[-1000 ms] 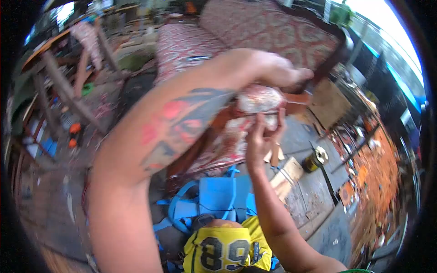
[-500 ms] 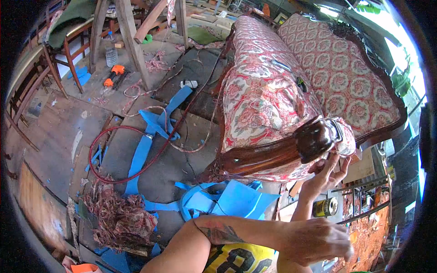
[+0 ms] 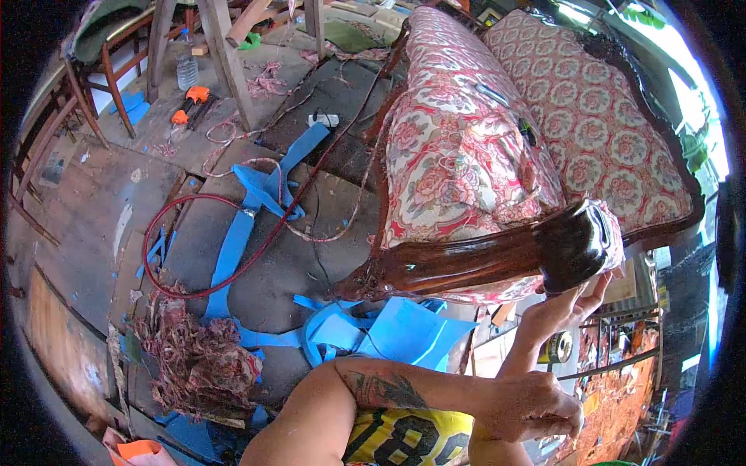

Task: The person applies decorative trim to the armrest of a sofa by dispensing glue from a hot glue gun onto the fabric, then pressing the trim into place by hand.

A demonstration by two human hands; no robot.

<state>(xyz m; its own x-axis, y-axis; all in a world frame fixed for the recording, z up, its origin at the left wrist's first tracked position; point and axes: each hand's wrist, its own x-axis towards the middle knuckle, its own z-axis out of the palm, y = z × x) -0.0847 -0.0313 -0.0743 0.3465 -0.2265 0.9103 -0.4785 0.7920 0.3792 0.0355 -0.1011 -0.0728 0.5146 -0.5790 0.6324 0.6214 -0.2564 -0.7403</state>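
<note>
While the patterned fabric [image 3: 610, 225] at the front end of the wooden armrest [image 3: 482, 260] is touched from below by the right hand [image 3: 563, 307], its fingers are held spread and bent upward; the left hand [image 3: 536, 408] is held lower, nearer the camera, its forearm crossed over the right one; its fingers are curled in toward the palm; whether they are fully closed, or anything is pinched, cannot be told.

The armrest is fixed along the near side of the sofa seat [image 3: 466, 155], which is covered in red-and-white floral fabric; the matching backrest [image 3: 602, 147] is set to the right, edged in dark wood; a pen-like tool [image 3: 493, 95] is laid on the seat.

Blue sheet scraps [image 3: 408, 334] are strewn on the floor [image 3: 116, 202] below the armrest; a red hose [image 3: 167, 291] is looped left of them, partly over a blue strip [image 3: 233, 252]; a heap of reddish fibre [image 3: 198, 361] is piled below the loop; a can [image 3: 556, 348] is seen just beside the right wrist, partly hidden; an orange-handled tool [image 3: 192, 105] is left farther off, near a clear bottle [image 3: 186, 71].
</note>
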